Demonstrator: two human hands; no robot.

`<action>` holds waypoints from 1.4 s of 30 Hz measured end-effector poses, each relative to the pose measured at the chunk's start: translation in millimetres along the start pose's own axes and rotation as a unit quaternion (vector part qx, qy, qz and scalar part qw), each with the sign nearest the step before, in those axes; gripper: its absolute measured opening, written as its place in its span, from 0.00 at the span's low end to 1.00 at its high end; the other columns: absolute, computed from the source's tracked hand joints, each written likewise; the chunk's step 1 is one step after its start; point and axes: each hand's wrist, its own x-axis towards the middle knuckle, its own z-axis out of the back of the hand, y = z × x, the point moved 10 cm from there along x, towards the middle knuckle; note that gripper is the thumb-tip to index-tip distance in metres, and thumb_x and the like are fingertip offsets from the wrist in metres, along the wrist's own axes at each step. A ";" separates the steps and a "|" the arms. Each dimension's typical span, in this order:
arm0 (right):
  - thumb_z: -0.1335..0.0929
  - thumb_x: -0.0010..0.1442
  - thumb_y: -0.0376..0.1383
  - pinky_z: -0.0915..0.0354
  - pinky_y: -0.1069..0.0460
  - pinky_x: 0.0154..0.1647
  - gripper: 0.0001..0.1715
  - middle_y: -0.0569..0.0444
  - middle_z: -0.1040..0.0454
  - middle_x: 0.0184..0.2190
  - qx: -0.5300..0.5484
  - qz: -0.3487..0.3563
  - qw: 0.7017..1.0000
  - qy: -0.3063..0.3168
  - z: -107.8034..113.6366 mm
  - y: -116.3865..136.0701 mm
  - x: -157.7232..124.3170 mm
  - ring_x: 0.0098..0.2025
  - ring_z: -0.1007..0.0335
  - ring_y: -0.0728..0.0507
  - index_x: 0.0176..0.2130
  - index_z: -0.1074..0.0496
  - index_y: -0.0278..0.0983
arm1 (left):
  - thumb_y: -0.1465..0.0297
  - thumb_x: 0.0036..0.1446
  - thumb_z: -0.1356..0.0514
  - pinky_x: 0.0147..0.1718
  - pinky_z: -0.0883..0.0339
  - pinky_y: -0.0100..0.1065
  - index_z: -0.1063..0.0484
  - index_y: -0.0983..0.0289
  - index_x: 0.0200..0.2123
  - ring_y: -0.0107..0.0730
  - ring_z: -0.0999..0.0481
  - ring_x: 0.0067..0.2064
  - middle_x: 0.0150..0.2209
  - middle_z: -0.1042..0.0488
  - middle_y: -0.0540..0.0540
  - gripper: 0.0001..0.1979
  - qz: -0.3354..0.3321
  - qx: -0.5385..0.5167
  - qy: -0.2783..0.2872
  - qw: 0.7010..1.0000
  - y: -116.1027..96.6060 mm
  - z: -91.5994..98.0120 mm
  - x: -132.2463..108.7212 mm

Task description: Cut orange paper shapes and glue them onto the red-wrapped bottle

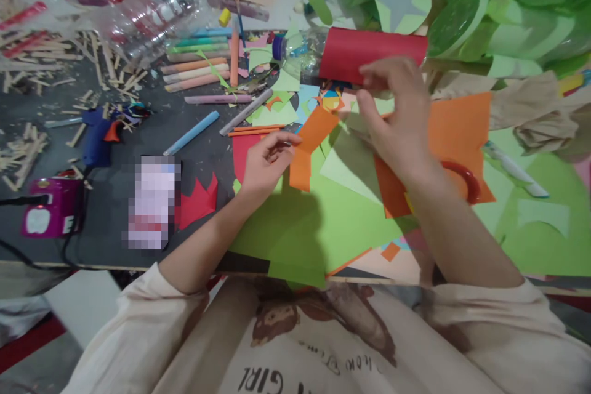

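On the surface, at the left of the frame, the glue gun lies to the upper right of the power adapter and to the upper left of the phone, and the wooden sticks are spread to its left. In the upper middle, the row of markers lies to the left of the wrapped bottle, with other bottles in the upper right. In the centre, the left hand holds the paper strip partly over the large sheet, and the smaller sheet lies partly under the right forearm.
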 end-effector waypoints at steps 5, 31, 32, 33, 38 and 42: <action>0.22 0.43 0.25 0.62 0.35 0.71 0.46 0.41 0.35 0.66 -0.180 -0.073 0.974 0.119 -26.1 -31.4 54.4 0.70 0.51 0.29 0.60 0.31 0.36 | 0.59 0.53 0.36 0.34 0.31 0.29 0.25 0.61 0.36 0.27 0.25 0.34 0.37 0.22 0.53 0.12 0.004 -0.008 -0.004 1.000 4.5 2.9 1.7; 0.29 0.62 0.37 0.43 0.28 0.63 0.27 0.42 0.22 0.52 -0.327 0.152 0.930 0.069 39.8 24.5 -83.3 0.50 0.25 0.33 0.59 0.32 0.36 | 0.65 0.62 0.43 0.33 0.29 0.28 0.32 0.60 0.53 0.24 0.27 0.33 0.46 0.24 0.54 0.16 -0.133 0.119 -0.024 0.984 -18.7 0.8 -9.7; 0.30 0.62 0.37 0.43 0.29 0.64 0.28 0.44 0.22 0.52 -0.325 0.140 0.932 0.072 40.3 22.5 -83.2 0.51 0.25 0.33 0.60 0.33 0.38 | 0.64 0.63 0.43 0.33 0.29 0.28 0.33 0.59 0.53 0.23 0.27 0.33 0.47 0.23 0.55 0.17 -0.133 0.101 -0.013 0.986 -18.5 -0.6 -9.5; 0.30 0.62 0.36 0.44 0.29 0.65 0.29 0.45 0.23 0.53 -0.324 0.125 0.934 0.081 39.9 19.4 -83.3 0.52 0.26 0.34 0.61 0.34 0.41 | 0.63 0.63 0.43 0.33 0.29 0.28 0.34 0.59 0.54 0.23 0.26 0.33 0.48 0.23 0.55 0.17 -0.136 0.080 -0.002 0.987 -18.4 -1.8 -9.3; 0.30 0.62 0.38 0.41 0.30 0.63 0.30 0.44 0.23 0.53 -0.323 0.122 0.936 0.072 40.8 19.6 -87.4 0.53 0.27 0.33 0.61 0.34 0.39 | 0.56 0.65 0.43 0.40 0.26 0.31 0.35 0.59 0.50 0.25 0.22 0.36 0.50 0.23 0.56 0.17 -0.108 -0.009 0.026 0.994 -10.7 -2.7 -4.6; 0.30 0.62 0.38 0.41 0.31 0.63 0.31 0.43 0.23 0.53 -0.316 0.125 0.938 0.073 42.1 24.3 -90.0 0.52 0.26 0.33 0.62 0.34 0.37 | 0.55 0.59 0.36 0.36 0.26 0.29 0.32 0.60 0.47 0.24 0.21 0.34 0.46 0.22 0.55 0.19 -0.063 -0.048 0.039 0.996 -5.1 -5.0 -1.7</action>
